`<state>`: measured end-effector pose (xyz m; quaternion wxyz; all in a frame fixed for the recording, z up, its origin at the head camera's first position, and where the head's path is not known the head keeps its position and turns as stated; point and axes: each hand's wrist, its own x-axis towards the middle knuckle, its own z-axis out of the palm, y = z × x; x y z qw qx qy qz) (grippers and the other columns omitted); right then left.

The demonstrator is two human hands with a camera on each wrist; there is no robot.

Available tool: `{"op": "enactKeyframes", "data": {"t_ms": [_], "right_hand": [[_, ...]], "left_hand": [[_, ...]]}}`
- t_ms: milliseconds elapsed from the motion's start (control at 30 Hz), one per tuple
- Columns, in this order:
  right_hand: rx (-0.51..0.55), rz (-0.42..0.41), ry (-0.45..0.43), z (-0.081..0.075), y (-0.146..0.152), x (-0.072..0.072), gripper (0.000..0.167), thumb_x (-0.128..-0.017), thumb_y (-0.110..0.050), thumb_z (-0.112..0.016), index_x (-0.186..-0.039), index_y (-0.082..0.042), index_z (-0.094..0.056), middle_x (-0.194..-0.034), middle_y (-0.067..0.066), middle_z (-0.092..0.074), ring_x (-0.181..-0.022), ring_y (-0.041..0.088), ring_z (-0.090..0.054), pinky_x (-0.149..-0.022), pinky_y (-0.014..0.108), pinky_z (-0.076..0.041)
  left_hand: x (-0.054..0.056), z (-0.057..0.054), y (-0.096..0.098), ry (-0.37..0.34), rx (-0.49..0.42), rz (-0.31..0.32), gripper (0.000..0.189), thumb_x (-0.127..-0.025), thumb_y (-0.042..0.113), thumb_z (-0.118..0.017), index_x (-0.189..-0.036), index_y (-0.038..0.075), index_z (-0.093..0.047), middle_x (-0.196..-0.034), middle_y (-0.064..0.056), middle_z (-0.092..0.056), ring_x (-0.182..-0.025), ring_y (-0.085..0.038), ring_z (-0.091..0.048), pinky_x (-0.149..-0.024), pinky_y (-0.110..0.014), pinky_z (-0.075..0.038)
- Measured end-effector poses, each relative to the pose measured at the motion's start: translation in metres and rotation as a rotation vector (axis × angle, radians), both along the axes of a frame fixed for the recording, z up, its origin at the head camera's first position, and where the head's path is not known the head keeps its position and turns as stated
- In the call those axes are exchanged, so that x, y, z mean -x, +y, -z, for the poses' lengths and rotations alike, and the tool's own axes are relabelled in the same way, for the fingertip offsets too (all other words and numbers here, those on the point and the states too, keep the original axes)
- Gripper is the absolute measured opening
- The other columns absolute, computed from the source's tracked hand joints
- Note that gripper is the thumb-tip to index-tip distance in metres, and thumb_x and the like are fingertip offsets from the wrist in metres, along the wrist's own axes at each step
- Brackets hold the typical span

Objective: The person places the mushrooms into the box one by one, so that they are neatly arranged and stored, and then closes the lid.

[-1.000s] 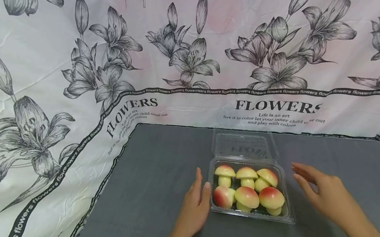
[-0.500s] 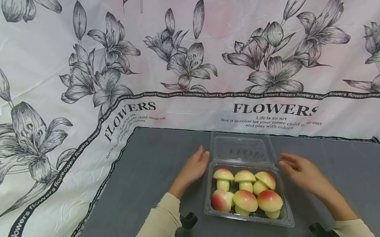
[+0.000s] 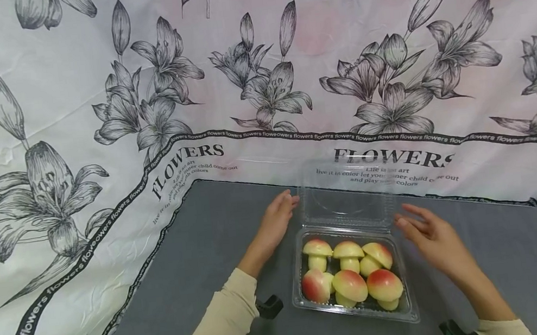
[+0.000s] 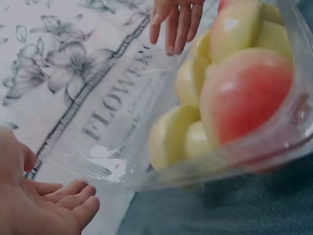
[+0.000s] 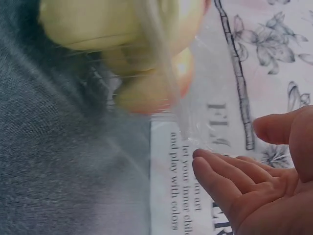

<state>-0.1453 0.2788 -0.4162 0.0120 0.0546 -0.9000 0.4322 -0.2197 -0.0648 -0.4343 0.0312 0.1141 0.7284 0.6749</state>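
Observation:
A clear plastic clamshell box (image 3: 354, 309) sits on the grey tabletop, holding several mushroom-shaped pieces (image 3: 350, 285) with yellow stems and red-tinged caps. Its transparent lid (image 3: 346, 208) stands tilted up at the back, the printed wall showing through. My left hand (image 3: 274, 221) is at the lid's left edge, fingers extended; the left wrist view shows those fingertips (image 4: 84, 188) right by the clear plastic. Beside the lid's lower right corner is my right hand (image 3: 435, 237), thumb and fingers spread apart. In the right wrist view its fingers (image 5: 234, 171) reach to the plastic edge.
A white cloth (image 3: 271, 151) printed with black lilies and "FLOWERS" lettering hangs behind and to the left of the grey tabletop (image 3: 198, 251). Black wrist mounts (image 3: 269, 306) sit at both of my sleeve cuffs.
Both hands have moved forward from beside the box to beside its lid. The lid, lying back earlier, now stands more upright. The mushroom-shaped pieces stay in place.

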Motion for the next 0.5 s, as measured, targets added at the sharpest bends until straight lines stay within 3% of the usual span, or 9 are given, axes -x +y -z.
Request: {"op": "enactKeyframes", "data": {"t_ms": [133,233,400,500], "right_hand": [[0.003,0.010,0.116,-0.008,-0.003,-0.008,0.059,-0.114,-0.038,-0.047,-0.165,-0.009,-0.036,-0.147,0.020,-0.061,-0.118,0.012,-0.070,-0.083,0.013,-0.053],[0.031,0.025,0.217,-0.017,-0.005,-0.018,0.050,-0.116,-0.031,-0.045,-0.162,-0.014,-0.042,-0.144,0.022,-0.063,-0.114,-0.007,-0.065,-0.086,0.010,-0.053],[0.046,0.051,0.316,-0.033,-0.009,-0.041,0.044,-0.116,-0.022,-0.043,-0.160,-0.022,-0.049,-0.144,0.017,-0.065,-0.120,-0.007,-0.064,-0.094,0.010,-0.051],[0.013,0.064,0.326,-0.038,-0.011,-0.058,0.041,-0.116,-0.019,-0.044,-0.155,-0.022,-0.054,-0.142,0.006,-0.069,-0.120,-0.007,-0.064,-0.094,0.008,-0.050]], "left_hand": [[-0.008,-0.010,-0.001,0.084,-0.048,-0.016,0.053,-0.118,0.031,-0.033,-0.156,-0.006,-0.043,-0.153,-0.026,-0.055,-0.146,-0.038,-0.049,-0.123,-0.050,-0.036],[-0.020,-0.021,-0.001,0.148,-0.056,-0.021,0.052,-0.118,0.032,-0.032,-0.152,-0.004,-0.049,-0.152,-0.021,-0.056,-0.146,-0.034,-0.050,-0.123,-0.047,-0.038],[-0.046,-0.037,-0.005,0.255,-0.064,-0.037,0.047,-0.118,0.030,-0.036,-0.150,0.001,-0.055,-0.150,-0.015,-0.060,-0.144,-0.028,-0.052,-0.121,-0.044,-0.040],[-0.066,-0.040,-0.011,0.271,-0.058,-0.063,0.043,-0.117,0.031,-0.039,-0.147,0.006,-0.059,-0.147,-0.008,-0.063,-0.143,-0.022,-0.053,-0.122,-0.044,-0.039]]}}
